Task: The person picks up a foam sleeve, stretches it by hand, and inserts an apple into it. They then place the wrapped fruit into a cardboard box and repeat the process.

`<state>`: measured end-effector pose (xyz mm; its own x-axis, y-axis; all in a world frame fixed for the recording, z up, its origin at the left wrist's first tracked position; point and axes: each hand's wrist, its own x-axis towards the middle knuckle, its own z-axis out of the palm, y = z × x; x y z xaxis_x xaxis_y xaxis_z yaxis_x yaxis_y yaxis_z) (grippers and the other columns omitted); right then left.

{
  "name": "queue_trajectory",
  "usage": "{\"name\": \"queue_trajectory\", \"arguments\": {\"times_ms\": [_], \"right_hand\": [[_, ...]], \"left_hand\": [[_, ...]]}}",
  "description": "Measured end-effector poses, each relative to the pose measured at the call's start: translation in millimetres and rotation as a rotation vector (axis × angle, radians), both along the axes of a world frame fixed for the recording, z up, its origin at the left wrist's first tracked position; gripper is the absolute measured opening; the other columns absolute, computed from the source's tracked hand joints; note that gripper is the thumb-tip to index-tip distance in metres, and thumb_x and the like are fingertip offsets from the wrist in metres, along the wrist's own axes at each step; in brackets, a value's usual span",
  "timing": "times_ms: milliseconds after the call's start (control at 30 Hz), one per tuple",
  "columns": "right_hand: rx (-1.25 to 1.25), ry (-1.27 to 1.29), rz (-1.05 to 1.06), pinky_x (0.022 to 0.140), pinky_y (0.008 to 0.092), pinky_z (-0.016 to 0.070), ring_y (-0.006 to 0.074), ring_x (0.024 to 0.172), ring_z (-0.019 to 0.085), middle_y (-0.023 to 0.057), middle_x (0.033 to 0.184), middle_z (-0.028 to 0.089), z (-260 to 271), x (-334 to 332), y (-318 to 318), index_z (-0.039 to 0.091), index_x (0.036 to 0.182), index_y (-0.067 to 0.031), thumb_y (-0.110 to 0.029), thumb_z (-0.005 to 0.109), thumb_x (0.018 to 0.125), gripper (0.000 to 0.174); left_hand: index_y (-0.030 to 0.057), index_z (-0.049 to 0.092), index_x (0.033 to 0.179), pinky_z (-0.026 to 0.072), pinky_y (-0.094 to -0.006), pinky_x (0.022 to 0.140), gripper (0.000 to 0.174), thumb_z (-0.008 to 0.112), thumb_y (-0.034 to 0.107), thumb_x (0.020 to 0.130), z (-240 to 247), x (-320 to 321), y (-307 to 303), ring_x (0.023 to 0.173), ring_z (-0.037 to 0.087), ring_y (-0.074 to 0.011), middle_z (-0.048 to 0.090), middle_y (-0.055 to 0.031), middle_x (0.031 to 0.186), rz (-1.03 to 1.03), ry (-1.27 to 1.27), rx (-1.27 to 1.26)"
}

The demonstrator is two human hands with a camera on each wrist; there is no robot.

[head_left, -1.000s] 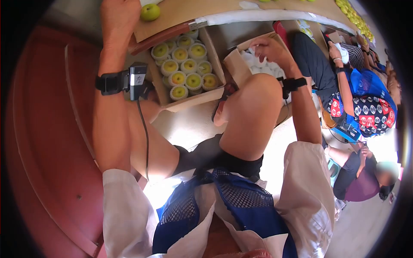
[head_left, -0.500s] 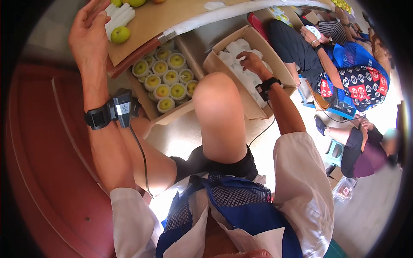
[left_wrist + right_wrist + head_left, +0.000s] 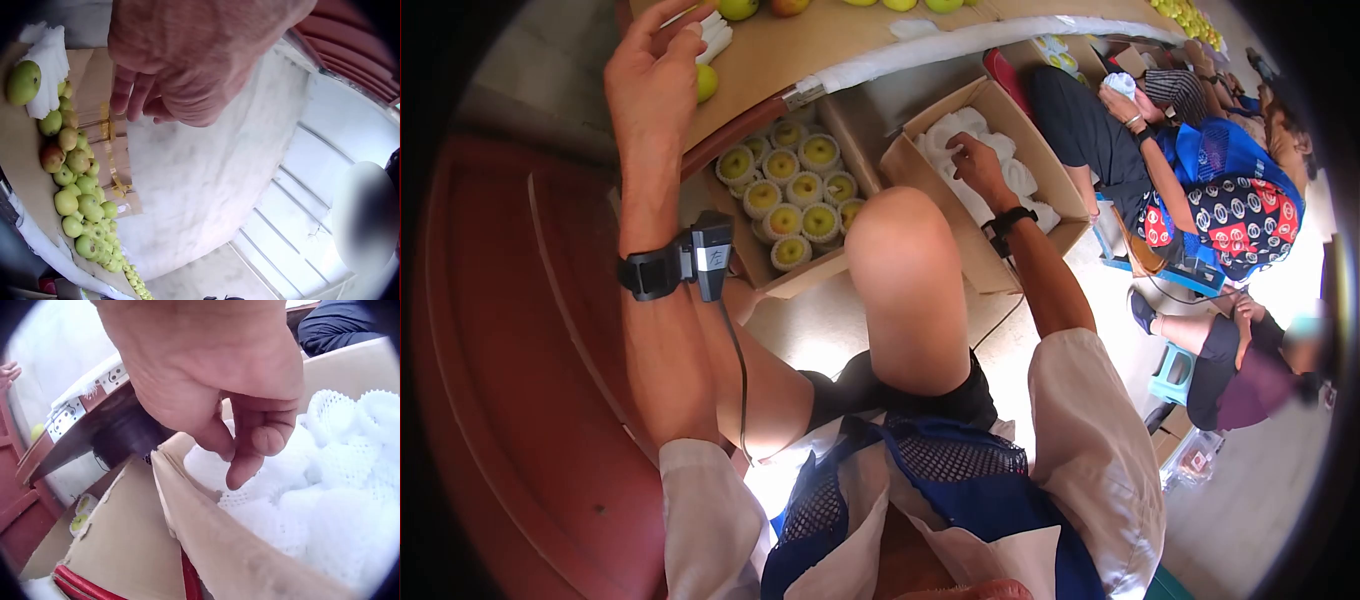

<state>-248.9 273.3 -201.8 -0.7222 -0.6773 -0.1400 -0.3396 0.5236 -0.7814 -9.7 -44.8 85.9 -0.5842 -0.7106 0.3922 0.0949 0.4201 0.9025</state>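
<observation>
My left hand (image 3: 655,95) is raised at the tabletop's left end, fingers loosely bent and nothing in them. Beside its fingers are a stack of white foam sleeves (image 3: 716,38) and a green apple (image 3: 705,84). In the left wrist view, those sleeves (image 3: 50,72) and that apple (image 3: 24,82) lie apart from the hand. Low over a cardboard carton (image 3: 980,262) hangs my right hand (image 3: 985,170), thumb and fingers loosely curled. White foam nets (image 3: 337,512) fill this carton right under the fingertips, and no net shows pinched between them.
An open carton (image 3: 805,283) of netted yellow-green apples (image 3: 785,220) stands left of my raised knee. Several loose apples (image 3: 87,206) lie along the cardboard-covered tabletop (image 3: 800,50). To the right sits another person (image 3: 1200,190) holding something white; a red panel (image 3: 520,350) borders my left.
The head view has shifted, bringing the carton of nets out from behind my knee. My left hand has drawn back a little from the tabletop; my right stays over the nets.
</observation>
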Motion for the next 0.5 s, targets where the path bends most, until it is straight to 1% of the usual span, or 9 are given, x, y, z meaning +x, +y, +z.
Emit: {"name": "queue_trajectory", "arguments": {"times_ms": [33, 100, 133, 200, 267, 400, 433, 467, 500], "right_hand": [[-0.054, 0.000, -0.020, 0.060, 0.0325, 0.0533, 0.0189, 0.065, 0.068, 0.0130, 0.082, 0.066, 12, 5, 1, 0.064, 0.111, -0.0057, -0.001, 0.057, 0.086, 0.026], [-0.165, 0.000, -0.058, 0.064, 0.0327, 0.0542, 0.0214, 0.063, 0.069, 0.0152, 0.083, 0.068, 40, 14, 1, 0.065, 0.109, -0.0070, -0.002, 0.057, 0.086, 0.026], [-0.200, -0.014, -0.068, 0.064, 0.0309, 0.0538, 0.0190, 0.065, 0.068, 0.0112, 0.083, 0.067, 55, 17, -3, 0.065, 0.109, -0.0047, -0.001, 0.058, 0.087, 0.023], [-0.338, -0.174, -0.068, 0.061, 0.0295, 0.0517, 0.0171, 0.066, 0.067, 0.0081, 0.085, 0.067, 91, 24, -13, 0.065, 0.111, -0.0047, -0.003, 0.060, 0.090, 0.021], [-0.450, -0.355, -0.050, 0.058, 0.0278, 0.0485, 0.0148, 0.067, 0.065, 0.0052, 0.085, 0.066, 127, 30, -23, 0.065, 0.112, -0.0052, -0.005, 0.062, 0.093, 0.020], [-0.702, -0.807, 0.014, 0.051, 0.0242, 0.0397, 0.0108, 0.064, 0.059, 0.0023, 0.083, 0.064, 162, 29, -44, 0.064, 0.114, -0.0085, -0.011, 0.064, 0.097, 0.017], [-0.785, -0.932, 0.028, 0.050, 0.0235, 0.0375, 0.0100, 0.063, 0.057, 0.0021, 0.083, 0.063, 173, 32, -52, 0.064, 0.115, -0.0096, -0.012, 0.064, 0.098, 0.017], [-0.796, -0.998, -0.085, 0.048, 0.0231, 0.0356, 0.0101, 0.055, 0.051, 0.0020, 0.076, 0.060, 185, 38, -57, 0.063, 0.113, -0.0109, -0.014, 0.061, 0.100, 0.013], [-0.806, -1.053, 0.033, 0.048, 0.0230, 0.0348, 0.0101, 0.053, 0.049, 0.0018, 0.073, 0.058, 189, 37, -59, 0.063, 0.114, -0.0115, -0.015, 0.060, 0.101, 0.014]], "left_hand": [[-0.0015, 0.059, 0.130, 0.0508, -0.0306, 0.093, 0.039, 0.048, -0.005, 0.092, 0, -3, 1, 0.116, 0.063, -0.0236, 0.067, -0.0140, 0.121, -0.024, 0.045, 0.022], [-0.0017, 0.062, 0.123, 0.0513, -0.0299, 0.087, 0.029, 0.049, 0.002, 0.096, -8, -10, 12, 0.108, 0.065, -0.0219, 0.068, -0.0118, 0.113, -0.036, 0.087, -0.031], [-0.0018, 0.064, 0.119, 0.0515, -0.0295, 0.084, 0.026, 0.050, 0.006, 0.098, -11, -14, 16, 0.105, 0.066, -0.0210, 0.069, -0.0108, 0.109, -0.041, 0.109, -0.060], [0.0046, 0.066, 0.123, 0.0493, -0.0261, 0.088, 0.029, 0.054, 0.006, 0.098, -7, -12, 22, 0.098, 0.062, -0.0145, 0.071, -0.0073, 0.115, -0.117, -0.022, 0.063], [0.0066, 0.067, 0.124, 0.0486, -0.0254, 0.091, 0.029, 0.056, 0.006, 0.097, -5, -12, 28, 0.097, 0.061, -0.0102, 0.073, -0.0041, 0.112, -0.162, -0.136, 0.064], [0.0061, 0.069, 0.117, 0.0516, -0.0280, 0.080, 0.025, 0.058, 0.010, 0.096, -30, -25, 23, 0.092, 0.066, -0.0129, 0.073, -0.0060, 0.100, -0.264, -0.136, -0.010], [0.0076, 0.070, 0.118, 0.0509, -0.0271, 0.082, 0.024, 0.058, 0.011, 0.097, -35, -27, 22, 0.094, 0.065, -0.0121, 0.072, -0.0045, 0.101, -0.291, -0.162, 0.015], [0.0092, 0.070, 0.118, 0.0502, -0.0263, 0.084, 0.023, 0.059, 0.012, 0.098, -41, -31, 22, 0.097, 0.063, -0.0113, 0.071, -0.0030, 0.103, -0.318, -0.189, 0.042], [0.0107, 0.070, 0.118, 0.0495, -0.0255, 0.087, 0.022, 0.059, 0.013, 0.099, -40, -34, 23, 0.099, 0.062, -0.0105, 0.071, -0.0015, 0.104, -0.344, -0.217, 0.070]]}}
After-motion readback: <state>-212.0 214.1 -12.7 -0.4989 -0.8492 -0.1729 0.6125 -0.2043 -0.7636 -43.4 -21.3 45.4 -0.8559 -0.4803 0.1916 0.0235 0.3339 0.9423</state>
